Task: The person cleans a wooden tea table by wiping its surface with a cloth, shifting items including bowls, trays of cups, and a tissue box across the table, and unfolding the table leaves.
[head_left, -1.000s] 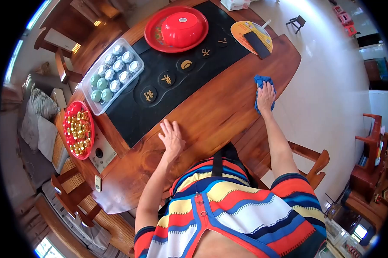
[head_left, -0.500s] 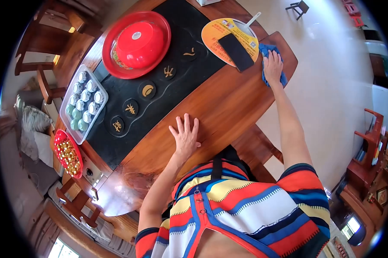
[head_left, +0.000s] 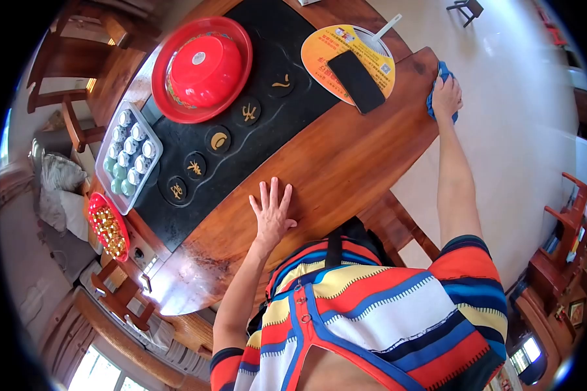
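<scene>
My left hand (head_left: 273, 216) rests flat on the wooden tabletop (head_left: 332, 176), fingers spread, holding nothing. At the table's right end, my right hand (head_left: 446, 98) grips a blue cloth (head_left: 455, 117) over the edge; part of the cloth is hidden under the hand. To the left of that hand lies a yellow and orange hand fan (head_left: 316, 52) with a white handle. A black smartphone (head_left: 357, 81) lies on top of the fan. Beyond my left hand is a black inlaid tea tray (head_left: 176, 225) with round, gold-marked discs.
A red basin (head_left: 205, 65) sits upside down on a red tray (head_left: 169, 107) at the back. Left of it, a clear plastic box (head_left: 101, 171) holds several cups. A red dish (head_left: 97, 203) carries gold-wrapped pieces. Wooden chairs stand around the table; a small stool (head_left: 466, 10) is farther off.
My right hand has moved right with the blue cloth, from the tabletop to the table's right edge. My left hand remains spread on the wood. The view has shifted slightly.
</scene>
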A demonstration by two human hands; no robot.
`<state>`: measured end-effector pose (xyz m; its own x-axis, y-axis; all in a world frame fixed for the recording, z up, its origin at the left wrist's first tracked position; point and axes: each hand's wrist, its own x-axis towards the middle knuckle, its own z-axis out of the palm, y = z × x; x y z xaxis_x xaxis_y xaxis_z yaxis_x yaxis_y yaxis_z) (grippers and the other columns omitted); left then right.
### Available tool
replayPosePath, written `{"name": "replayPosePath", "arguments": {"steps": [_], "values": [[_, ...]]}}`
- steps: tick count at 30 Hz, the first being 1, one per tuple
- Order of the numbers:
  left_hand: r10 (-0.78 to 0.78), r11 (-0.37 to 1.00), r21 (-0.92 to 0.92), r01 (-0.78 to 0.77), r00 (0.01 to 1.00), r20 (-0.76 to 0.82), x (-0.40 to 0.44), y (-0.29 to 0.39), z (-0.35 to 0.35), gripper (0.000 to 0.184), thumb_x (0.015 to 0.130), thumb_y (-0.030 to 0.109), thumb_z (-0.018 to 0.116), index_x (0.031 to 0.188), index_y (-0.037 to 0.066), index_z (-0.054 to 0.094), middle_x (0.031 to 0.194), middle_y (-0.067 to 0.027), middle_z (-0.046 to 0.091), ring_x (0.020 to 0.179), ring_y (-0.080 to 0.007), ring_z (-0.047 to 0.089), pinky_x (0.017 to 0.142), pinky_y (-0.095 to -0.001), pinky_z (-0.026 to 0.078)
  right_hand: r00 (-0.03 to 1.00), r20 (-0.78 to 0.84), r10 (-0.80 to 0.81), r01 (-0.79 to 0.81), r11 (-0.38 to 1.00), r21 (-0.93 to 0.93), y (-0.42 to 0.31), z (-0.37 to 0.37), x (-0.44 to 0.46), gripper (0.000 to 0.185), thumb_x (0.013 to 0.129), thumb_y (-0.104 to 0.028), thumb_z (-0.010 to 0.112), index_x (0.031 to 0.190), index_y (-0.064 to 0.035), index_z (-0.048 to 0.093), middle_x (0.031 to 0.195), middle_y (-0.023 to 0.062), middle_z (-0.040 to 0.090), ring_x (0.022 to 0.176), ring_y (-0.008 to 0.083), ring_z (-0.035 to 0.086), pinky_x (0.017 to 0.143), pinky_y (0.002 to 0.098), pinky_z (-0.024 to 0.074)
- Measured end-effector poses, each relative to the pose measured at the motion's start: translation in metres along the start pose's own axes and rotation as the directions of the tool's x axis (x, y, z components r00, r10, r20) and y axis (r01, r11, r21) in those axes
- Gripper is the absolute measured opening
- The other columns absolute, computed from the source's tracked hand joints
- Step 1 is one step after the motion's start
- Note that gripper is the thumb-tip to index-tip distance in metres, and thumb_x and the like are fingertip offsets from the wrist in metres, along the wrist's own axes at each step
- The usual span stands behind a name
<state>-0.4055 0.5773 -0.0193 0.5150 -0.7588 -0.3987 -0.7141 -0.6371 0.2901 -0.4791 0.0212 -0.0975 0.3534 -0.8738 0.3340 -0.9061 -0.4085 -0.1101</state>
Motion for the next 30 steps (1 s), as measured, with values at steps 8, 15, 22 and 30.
{"name": "replayPosePath", "arguments": {"steps": [8, 15, 22, 30], "values": [[0.007, 1.0, -0.009, -0.007, 1.0, -0.018, 0.0, -0.002, 0.004, 0.113, 0.053, 0.036, 0.087, 0.148, 0.021, 0.029, 0.156, -0.0158, 0.011, 0.143, -0.0426, 0.01, 0.103, -0.0709, 0.019, 0.984, -0.17, -0.054, 0.045, 0.997, -0.057, -0.013, -0.027, -0.103, 0.044, 0.09, -0.039, 0.056, 0.123, -0.0093, 0.053, 0.124, 0.0135, 0.053, 0.116, 0.0403, 0.048, 0.086, 0.0577, 0.0426], [0.02, 0.999, -0.038, -0.023, 0.998, -0.067, -0.005, -0.005, 0.007, 0.11, 0.052, 0.037, 0.088, 0.146, 0.02, 0.032, 0.156, -0.0153, 0.014, 0.142, -0.0423, 0.013, 0.102, -0.0723, 0.018, 0.989, -0.116, -0.09, 0.091, 0.996, 0.0, -0.036, -0.055, -0.183, 0.048, 0.09, -0.037, 0.057, 0.125, -0.0046, 0.05, 0.129, 0.0199, 0.047, 0.12, 0.045, 0.042, 0.089, 0.0572, 0.0417], [0.055, 0.998, -0.035, -0.059, 0.993, -0.103, -0.005, -0.006, 0.007, 0.107, 0.053, 0.037, 0.087, 0.144, 0.019, 0.035, 0.155, -0.0154, 0.016, 0.142, -0.0422, 0.014, 0.102, -0.0723, 0.019, 0.99, 0.043, -0.131, 0.128, 0.989, 0.068, -0.035, -0.069, -0.209, 0.053, 0.093, -0.042, 0.05, 0.133, -0.0074, 0.045, 0.14, 0.0178, 0.041, 0.13, 0.0397, 0.036, 0.096, 0.059, 0.0339], [0.045, 0.999, 0.012, -0.045, 0.996, -0.077, -0.004, -0.005, 0.006, 0.11, 0.052, 0.038, 0.087, 0.145, 0.019, 0.033, 0.155, -0.0169, 0.015, 0.141, -0.0431, 0.014, 0.102, -0.0711, 0.022, 0.986, 0.106, -0.129, 0.131, 0.991, -0.007, -0.039, -0.072, -0.192, 0.054, 0.093, -0.041, 0.05, 0.135, -0.0085, 0.045, 0.141, 0.0183, 0.039, 0.133, 0.039, 0.032, 0.099, 0.0623, 0.0302]]}}
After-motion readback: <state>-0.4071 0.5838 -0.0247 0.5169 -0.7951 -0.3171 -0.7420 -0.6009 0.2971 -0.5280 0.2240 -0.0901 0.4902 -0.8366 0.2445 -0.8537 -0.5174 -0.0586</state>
